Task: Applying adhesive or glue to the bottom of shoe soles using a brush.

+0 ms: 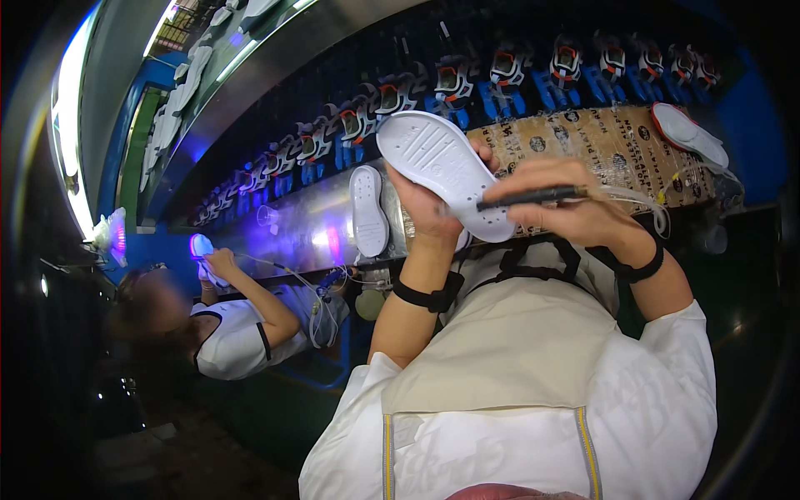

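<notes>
My left hand [423, 200] grips a white shoe sole [433, 158], tilted, its grooved and dotted face in view. Fingers curl round its far side, and the thumb lies near the heel end. In my right hand [579, 204] is a black pen-like tool [533, 197] with a clear hose [637, 197] trailing from its back. The tool's tip is at the narrower end of the sole; whether it touches cannot be told. A second white sole [369, 212] lies on the metal bench just left of my left hand, and part of another white piece peeks out below the held sole.
Brown cardboard [600, 150] covers the bench's right part, with a red-edged white sole [690, 135] at its far right. Behind runs a row of shoe uppers [451, 79] on blue holders. At left, a co-worker [250, 321] holds a sole [201, 247] under purple light.
</notes>
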A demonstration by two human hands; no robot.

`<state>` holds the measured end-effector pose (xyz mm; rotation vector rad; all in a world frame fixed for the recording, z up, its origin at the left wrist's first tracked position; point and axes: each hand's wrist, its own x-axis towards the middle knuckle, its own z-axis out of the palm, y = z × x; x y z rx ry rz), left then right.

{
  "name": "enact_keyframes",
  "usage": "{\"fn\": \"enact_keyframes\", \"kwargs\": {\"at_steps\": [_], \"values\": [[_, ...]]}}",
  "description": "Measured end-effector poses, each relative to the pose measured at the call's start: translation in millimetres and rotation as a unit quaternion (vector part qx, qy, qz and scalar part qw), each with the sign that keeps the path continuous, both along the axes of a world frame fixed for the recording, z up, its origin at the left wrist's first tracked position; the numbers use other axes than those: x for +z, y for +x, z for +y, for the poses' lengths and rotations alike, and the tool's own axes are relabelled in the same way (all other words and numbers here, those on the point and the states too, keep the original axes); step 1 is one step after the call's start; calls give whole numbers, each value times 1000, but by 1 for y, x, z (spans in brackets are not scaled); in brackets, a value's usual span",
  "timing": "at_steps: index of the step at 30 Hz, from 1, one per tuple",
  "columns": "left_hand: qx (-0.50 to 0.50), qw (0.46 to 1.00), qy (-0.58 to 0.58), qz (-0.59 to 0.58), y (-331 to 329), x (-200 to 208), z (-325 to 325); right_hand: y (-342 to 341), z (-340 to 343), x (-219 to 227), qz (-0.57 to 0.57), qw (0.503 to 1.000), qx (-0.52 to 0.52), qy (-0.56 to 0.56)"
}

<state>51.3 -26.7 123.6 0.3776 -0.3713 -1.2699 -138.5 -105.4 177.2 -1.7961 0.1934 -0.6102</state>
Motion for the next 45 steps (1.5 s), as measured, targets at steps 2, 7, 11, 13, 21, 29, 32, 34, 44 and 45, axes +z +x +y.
{"fn": "enact_keyframes", "kwargs": {"at_steps": [2, 7, 11, 13, 21, 29, 32, 34, 44, 45], "values": [[4, 1000, 14, -2, 6, 1, -6, 2, -7, -6, -23, 979, -59, -195], [-9, 1000, -9, 5, 21, 11, -9, -4, -13, 6, -36, 979, 89, -182], [-30, 999, -37, 3, 23, 25, -21, -5, -18, 9, -19, 975, 39, -217], [-48, 998, -37, -16, 26, 31, -26, -9, -20, 13, -14, 951, 112, -289], [-158, 965, -84, -194, 45, 38, -47, -9, -23, 22, 25, 930, 89, -356], [-126, 913, 51, -384, 30, 58, -59, -8, -26, 16, 14, 929, 61, -365], [-160, 935, -4, -316, 38, 51, -61, -17, -30, 27, 27, 984, 99, -143], [-134, 955, 28, -263, 41, 44, -54, -20, -24, 25, 12, 994, 70, -89], [-44, 991, -105, 70, 27, 29, -43, 7, 20, -11, -87, 940, -76, -322], [-35, 995, -87, 40, 32, 29, -41, 5, 17, -6, -102, 951, -10, -292]]}}
